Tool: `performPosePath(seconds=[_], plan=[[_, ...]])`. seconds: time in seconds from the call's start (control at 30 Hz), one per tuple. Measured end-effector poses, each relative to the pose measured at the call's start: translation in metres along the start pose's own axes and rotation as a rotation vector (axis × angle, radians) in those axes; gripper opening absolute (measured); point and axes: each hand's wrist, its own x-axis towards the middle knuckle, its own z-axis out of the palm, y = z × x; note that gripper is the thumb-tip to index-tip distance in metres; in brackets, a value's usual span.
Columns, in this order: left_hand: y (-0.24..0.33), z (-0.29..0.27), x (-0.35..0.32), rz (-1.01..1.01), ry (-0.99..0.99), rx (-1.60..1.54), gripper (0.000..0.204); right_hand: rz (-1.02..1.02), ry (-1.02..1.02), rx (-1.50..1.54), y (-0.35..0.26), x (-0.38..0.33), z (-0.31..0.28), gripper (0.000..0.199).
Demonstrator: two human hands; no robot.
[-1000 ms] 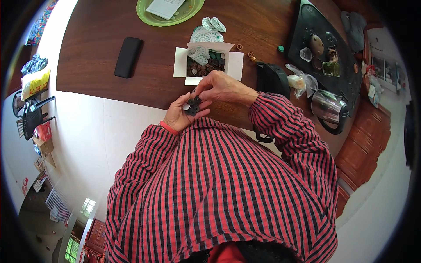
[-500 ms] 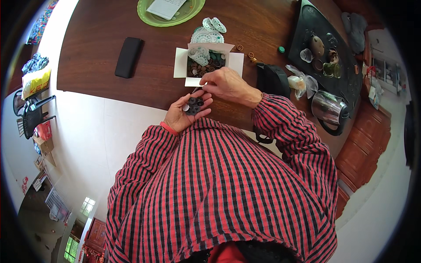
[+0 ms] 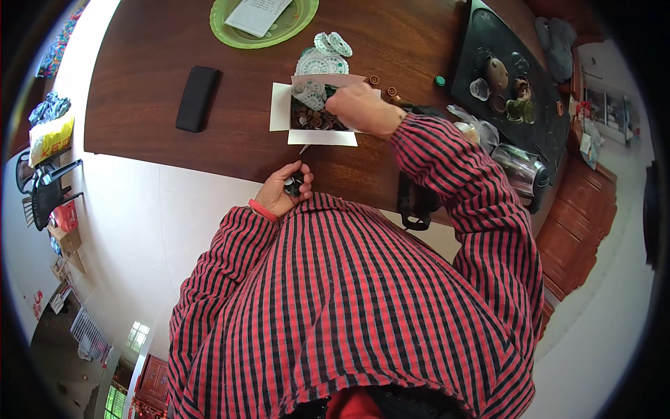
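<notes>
My left hand (image 3: 280, 190) is at the table's near edge, its fingers curled round several small dark round pieces (image 3: 294, 183). A pale one shows among them. Over the right side of an open white cardboard box (image 3: 322, 137) is my right hand (image 3: 366, 109), its fingers bent down and closed. What they hold, if anything, is hidden. Inside the box lie many small brown, dark and green round pieces (image 3: 317, 119). A green-and-white patterned paper disc (image 3: 308, 93) leans in it. A thin metal tip (image 3: 304, 149) shows at the table edge between the box and my left hand.
Patterned discs (image 3: 321, 64) lie behind the box, brown round pieces (image 3: 374, 79) and a green cap (image 3: 440, 81) to its right. A black case (image 3: 197, 98) lies left, a green plate (image 3: 259, 40) far back. A black tray (image 3: 481, 87) and glass kettle (image 3: 516, 164) stand right.
My right hand has moved away from my left palm, up over the box. My left hand has closed from an open palm round the dark pieces and drawn slightly back.
</notes>
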Motion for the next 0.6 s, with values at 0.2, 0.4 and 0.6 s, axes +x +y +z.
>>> performPosePath(seconds=[0.2,0.4,0.6], plan=[[0.003,-0.016,-0.001,-0.028,-0.058,-0.014,0.023,-0.203,-0.035,-0.208,-0.005,0.008,0.041,0.009],[0.006,-0.017,-0.005,-0.007,-0.01,0.008,0.024,-0.217,-0.059,-0.202,-0.003,0.012,0.048,0.008],[0.006,-0.011,-0.006,-0.003,0.046,0.022,0.023,-0.221,-0.057,-0.191,0.001,0.009,0.046,0.007]])
